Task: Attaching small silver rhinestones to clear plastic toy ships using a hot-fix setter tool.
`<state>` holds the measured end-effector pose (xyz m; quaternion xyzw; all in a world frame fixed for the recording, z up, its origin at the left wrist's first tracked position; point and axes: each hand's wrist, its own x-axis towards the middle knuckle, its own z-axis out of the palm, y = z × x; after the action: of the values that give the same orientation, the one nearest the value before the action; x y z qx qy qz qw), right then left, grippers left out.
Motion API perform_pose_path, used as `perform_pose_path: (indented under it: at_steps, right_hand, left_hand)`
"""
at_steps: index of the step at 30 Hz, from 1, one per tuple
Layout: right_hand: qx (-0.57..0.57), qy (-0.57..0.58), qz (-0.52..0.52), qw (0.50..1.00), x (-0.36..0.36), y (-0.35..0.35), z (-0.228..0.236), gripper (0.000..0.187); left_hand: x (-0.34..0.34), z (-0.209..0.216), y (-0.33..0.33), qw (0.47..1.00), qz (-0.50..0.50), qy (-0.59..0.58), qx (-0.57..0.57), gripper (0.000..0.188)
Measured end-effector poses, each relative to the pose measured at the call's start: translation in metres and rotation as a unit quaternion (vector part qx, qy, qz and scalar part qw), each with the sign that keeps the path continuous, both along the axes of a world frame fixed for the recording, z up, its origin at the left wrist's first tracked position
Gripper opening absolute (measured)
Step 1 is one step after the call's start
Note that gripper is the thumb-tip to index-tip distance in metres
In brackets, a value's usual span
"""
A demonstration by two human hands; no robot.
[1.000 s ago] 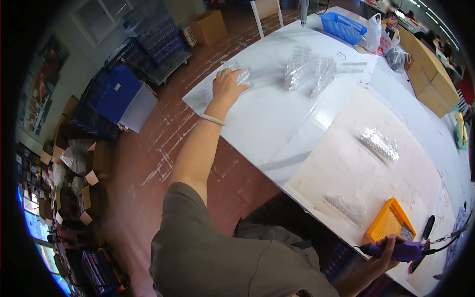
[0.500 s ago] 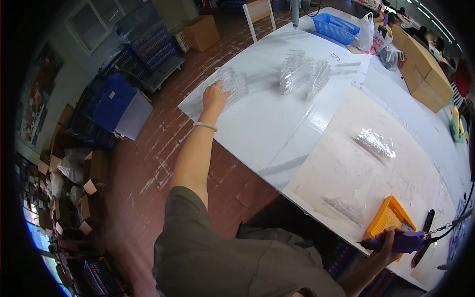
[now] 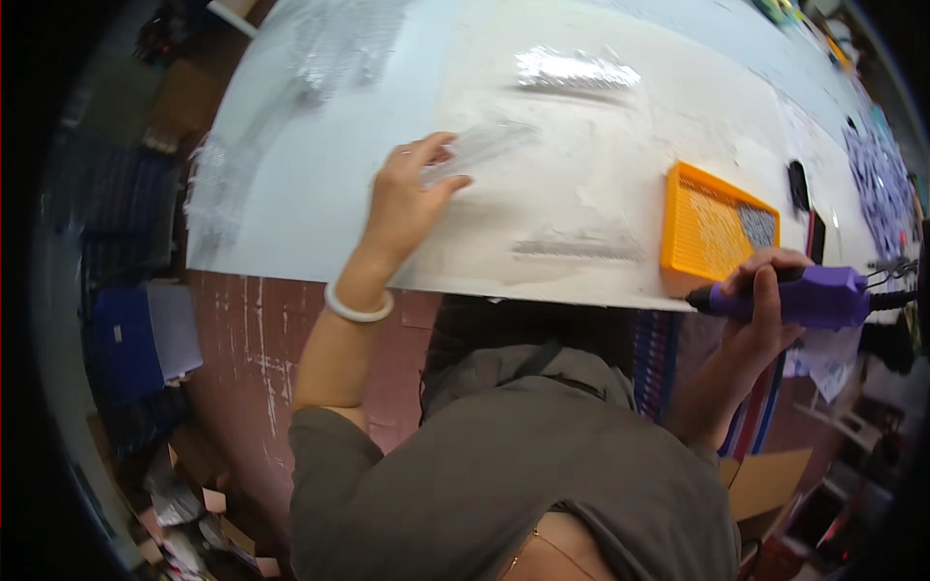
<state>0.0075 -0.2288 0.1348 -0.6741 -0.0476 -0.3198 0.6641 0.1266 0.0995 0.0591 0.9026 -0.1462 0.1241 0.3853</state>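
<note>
Between the thumb and fingers of my left hand point(image 3: 399, 194) is a clear plastic piece point(image 3: 492, 143), held over the pale board on the table and smeared by motion. My right hand point(image 3: 760, 324) is wrapped round a purple electric screwdriver point(image 3: 823, 295), whose black tip points left by the table's front edge. Just beyond it stands an orange tray point(image 3: 670, 228) with small grey metal parts point(image 3: 756, 225), probably screws, at its right end. A clear ridged strip point(image 3: 576, 250) lies on the board between my hands. Farther back is a shiny row of clear pieces point(image 3: 576, 73).
More clear plastic pieces point(image 3: 344, 44) lie at the far left of the white table, with another group point(image 3: 218, 194) along its left edge. A black tool point(image 3: 797, 184) rests right of the tray. Blue crates point(image 3: 126, 339) stand on the floor to the left.
My left hand has come back from the group of clear pieces at the table's far left, bringing one over the board. The view has turned rightward and down; my right hand still grips the screwdriver.
</note>
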Motion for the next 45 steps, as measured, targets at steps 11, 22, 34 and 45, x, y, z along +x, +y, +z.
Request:
perform_pose_path:
  at_steps: [11, 22, 34, 45]
  right_hand:
    - [0.019, -0.027, -0.082, 0.996, -0.004, -0.052, 0.013, 0.017]
    - [0.029, -0.016, -0.050, 0.998, 0.032, -0.062, -0.001, 0.014]
    - [0.067, -0.030, -0.092, 0.993, 0.068, -0.071, -0.013, 0.010]
    - [0.033, -0.030, -0.061, 0.997, 0.097, -0.065, -0.031, 0.009]
  left_hand:
    - [-0.024, -0.023, -0.115, 0.982, -0.167, 0.017, 0.086, 0.037]
    - [0.024, -0.010, -0.120, 0.994, -0.104, 0.020, 0.008, 0.033]
    - [0.006, -0.016, -0.126, 0.943, -0.257, -0.001, 0.210, 0.057]
    - [-0.028, -0.026, -0.133, 0.948, -0.180, -0.002, 0.261, 0.056]
